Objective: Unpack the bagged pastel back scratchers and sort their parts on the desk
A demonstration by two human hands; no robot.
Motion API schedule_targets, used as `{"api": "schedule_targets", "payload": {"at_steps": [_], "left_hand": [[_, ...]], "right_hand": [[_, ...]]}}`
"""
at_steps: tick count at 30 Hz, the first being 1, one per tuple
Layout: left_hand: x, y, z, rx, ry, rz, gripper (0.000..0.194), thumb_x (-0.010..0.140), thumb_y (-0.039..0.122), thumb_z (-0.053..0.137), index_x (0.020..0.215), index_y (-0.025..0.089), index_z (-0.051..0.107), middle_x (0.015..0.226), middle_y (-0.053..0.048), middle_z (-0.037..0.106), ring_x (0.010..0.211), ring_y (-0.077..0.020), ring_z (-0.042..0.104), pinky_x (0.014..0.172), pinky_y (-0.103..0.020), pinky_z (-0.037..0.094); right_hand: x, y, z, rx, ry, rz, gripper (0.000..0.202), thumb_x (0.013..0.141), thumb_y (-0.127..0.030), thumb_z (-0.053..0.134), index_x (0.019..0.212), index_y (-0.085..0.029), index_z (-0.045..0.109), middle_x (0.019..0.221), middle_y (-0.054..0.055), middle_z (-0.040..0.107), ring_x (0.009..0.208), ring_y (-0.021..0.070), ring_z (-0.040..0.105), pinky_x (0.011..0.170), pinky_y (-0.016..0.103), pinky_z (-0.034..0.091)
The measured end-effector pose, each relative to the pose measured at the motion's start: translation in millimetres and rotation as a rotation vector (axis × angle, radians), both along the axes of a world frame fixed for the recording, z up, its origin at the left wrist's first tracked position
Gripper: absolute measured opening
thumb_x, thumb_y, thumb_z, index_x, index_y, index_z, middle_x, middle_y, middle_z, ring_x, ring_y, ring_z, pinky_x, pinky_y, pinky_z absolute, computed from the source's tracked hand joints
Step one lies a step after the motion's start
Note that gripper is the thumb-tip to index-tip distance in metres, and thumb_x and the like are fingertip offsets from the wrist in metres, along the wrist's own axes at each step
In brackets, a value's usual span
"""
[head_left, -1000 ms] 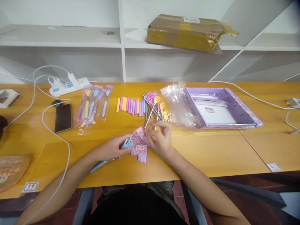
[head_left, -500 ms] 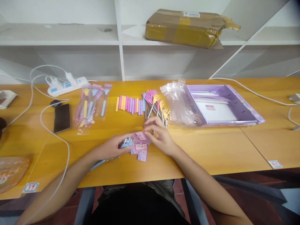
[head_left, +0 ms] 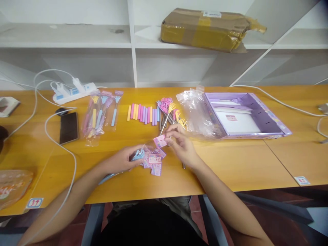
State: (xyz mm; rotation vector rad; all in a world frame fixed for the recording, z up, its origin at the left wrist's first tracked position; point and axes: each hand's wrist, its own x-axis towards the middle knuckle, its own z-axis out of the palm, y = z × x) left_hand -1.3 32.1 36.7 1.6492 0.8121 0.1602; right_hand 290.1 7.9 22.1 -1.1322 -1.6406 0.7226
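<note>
My left hand (head_left: 125, 159) is closed on a blue hand-shaped scratcher (head_left: 138, 154) in a clear bag, its blue handle slanting down to the left under the wrist. My right hand (head_left: 182, 146) pinches a small pink card (head_left: 160, 140) by its right edge. Below that card, a loose pile of pink and purple cards (head_left: 154, 158) lies on the table between my hands. Just beyond my right hand are scratchers with pink and yellow heads (head_left: 171, 108) and metal rods. A row of coloured handles (head_left: 146, 115) lies to their left.
Bagged scratchers (head_left: 99, 114), a phone (head_left: 69, 128) and a power strip (head_left: 75, 93) with white cables are at the left. Clear bags (head_left: 196, 114) lie beside an open purple box (head_left: 278, 128) at the right. A taped carton (head_left: 202, 30) sits on the shelf.
My right hand has taken hold of a pink card from the pile and moved slightly right with it. My left hand keeps its grip on the bagged blue scratcher.
</note>
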Motion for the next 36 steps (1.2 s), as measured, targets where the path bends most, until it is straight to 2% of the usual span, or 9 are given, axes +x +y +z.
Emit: {"api": "schedule_targets", "payload": {"at_steps": [7,10,13,15,19,24,27,32,36], "left_hand": [[-8,6,7.4,0.055,-0.026,0.207,0.053,0.101,0.053,0.066,0.139,0.017,0.055,0.072,0.005,0.059,0.056,-0.0108,0.053,0.054,-0.022,0.044],[-2,2,3.0,0.075,-0.057,0.157,0.048,0.099,0.054,0.068,0.128,0.017,0.061,0.081,0.002,0.063,0.066,-0.0132,0.058,0.061,-0.024,0.047],[6,-5,-4.1,0.093,-0.079,0.057,0.046,0.094,0.056,0.074,0.119,0.018,0.065,0.091,-0.001,0.067,0.076,-0.0155,0.061,0.069,-0.027,0.049],[7,-9,-7.5,0.036,-0.104,0.004,0.046,0.093,0.057,0.074,0.117,0.018,0.066,0.091,-0.002,0.068,0.075,-0.0158,0.062,0.069,-0.027,0.05],[2,-8,-9.4,-0.099,-0.189,-0.081,0.043,0.097,0.057,0.069,0.114,0.017,0.066,0.087,-0.002,0.07,0.073,-0.0158,0.065,0.072,-0.029,0.053],[-3,-3,-13.5,-0.07,-0.212,-0.054,0.039,0.101,0.055,0.065,0.114,0.018,0.066,0.087,-0.001,0.069,0.07,-0.0138,0.062,0.073,-0.028,0.05],[-3,-2,-16.0,0.002,-0.256,-0.048,0.038,0.101,0.053,0.065,0.114,0.017,0.069,0.11,-0.006,0.071,0.094,-0.0186,0.065,0.088,-0.031,0.051],[-1,-3,-13.6,0.041,-0.227,-0.134,0.038,0.103,0.053,0.061,0.116,0.018,0.07,0.111,-0.005,0.069,0.099,-0.0202,0.062,0.091,-0.029,0.046],[-1,-4,-10.8,0.051,-0.227,-0.124,0.04,0.103,0.056,0.059,0.111,0.018,0.071,0.105,-0.004,0.067,0.095,-0.0197,0.06,0.088,-0.028,0.045]], "right_hand": [[18,2,-9.7,-0.196,-0.223,0.275,0.025,0.098,-0.048,0.075,0.096,-0.022,0.078,0.107,0.006,0.059,0.102,0.0215,0.064,0.098,0.041,0.054],[-4,-1,-5.8,-0.134,-0.233,0.236,0.036,0.092,-0.045,0.083,0.119,-0.023,0.073,0.113,0.006,0.061,0.103,0.0221,0.064,0.094,0.039,0.055],[-26,-4,17.9,-0.082,-0.22,0.325,0.018,0.101,-0.04,0.072,0.108,-0.023,0.074,0.098,0.003,0.066,0.087,0.0184,0.066,0.081,0.033,0.055],[-31,-3,41.1,-0.004,-0.187,0.227,0.02,0.106,-0.038,0.064,0.096,-0.024,0.075,0.09,0.002,0.068,0.082,0.0181,0.066,0.078,0.033,0.054],[-23,3,76.2,0.145,-0.033,-0.208,0.025,0.104,-0.045,0.065,0.09,-0.026,0.074,0.088,0.003,0.068,0.087,0.0217,0.066,0.081,0.04,0.055],[-18,5,66.7,0.229,0.298,-0.386,0.024,0.104,-0.051,0.063,0.098,-0.028,0.066,0.087,0.0,0.063,0.066,0.0153,0.058,0.061,0.033,0.05],[-22,1,61.1,0.151,0.335,-0.233,0.019,0.102,-0.047,0.067,0.099,-0.028,0.065,0.089,0.001,0.065,0.071,0.0168,0.062,0.067,0.034,0.052],[46,26,110.0,0.351,0.445,-0.347,0.016,0.103,-0.03,0.069,0.09,-0.024,0.061,0.079,-0.002,0.055,0.071,0.0122,0.058,0.074,0.038,0.047],[137,89,141.9,0.016,0.194,-0.545,0.025,0.103,-0.03,0.064,0.083,-0.017,0.058,0.069,-0.003,0.057,0.06,0.0029,0.048,0.065,0.044,0.03]]}}
